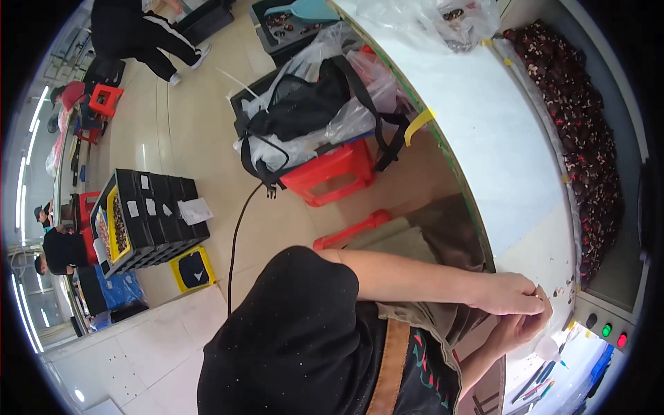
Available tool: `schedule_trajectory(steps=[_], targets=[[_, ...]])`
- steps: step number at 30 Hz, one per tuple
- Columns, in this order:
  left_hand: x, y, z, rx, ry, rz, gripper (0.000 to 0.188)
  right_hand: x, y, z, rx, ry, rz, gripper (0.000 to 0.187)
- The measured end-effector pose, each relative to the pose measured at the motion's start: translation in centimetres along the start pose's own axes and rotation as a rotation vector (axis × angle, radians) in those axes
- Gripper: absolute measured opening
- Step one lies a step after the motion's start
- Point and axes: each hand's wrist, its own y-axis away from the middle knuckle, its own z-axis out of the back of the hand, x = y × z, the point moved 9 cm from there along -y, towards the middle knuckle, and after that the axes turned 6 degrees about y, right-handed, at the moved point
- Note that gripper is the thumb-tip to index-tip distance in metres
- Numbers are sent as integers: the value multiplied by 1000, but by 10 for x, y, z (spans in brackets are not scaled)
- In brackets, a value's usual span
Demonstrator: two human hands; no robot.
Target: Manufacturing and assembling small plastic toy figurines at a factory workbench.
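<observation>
At the edge of the white worktable (477,138), my two hands meet with their fingertips together. My left hand (508,294) is closed, thumb and fingers pinched. Below it in the picture, my right hand (515,333) curls its fingers up against the left ones. Whatever they pinch is too small or too covered to make out. A few tiny bits (564,293) lie on the tabletop just beyond the fingers. Past the table's far side, a long heap of small dark parts (577,138) with red and pale specks fills a grey trough.
A panel with green and red buttons (606,330) is beside my hands, near pen-like tools (532,384) and a small bottle (546,348). A red stool (330,173) carries a bin with a black bag (311,104). Stacked black crates (155,214) and other people are farther off.
</observation>
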Motion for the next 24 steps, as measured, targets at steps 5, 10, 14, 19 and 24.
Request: schedule_trajectory(steps=[5,10,14,19,24], targets=[[14,3,4,-71,-89,88,40,-2,4,-2,28,-29,14,19],[15,4,4,-79,-70,183,40,0,3,0,15,-17,-1,20],[14,3,4,-71,-56,203,40,-1,1,0,-23,-56,-7,21],[16,1,5,-81,-67,178,40,0,0,-1,-49,-78,25,21],[17,0,2,-66,-38,181,39,-4,3,2,-9,-97,-54,19]])
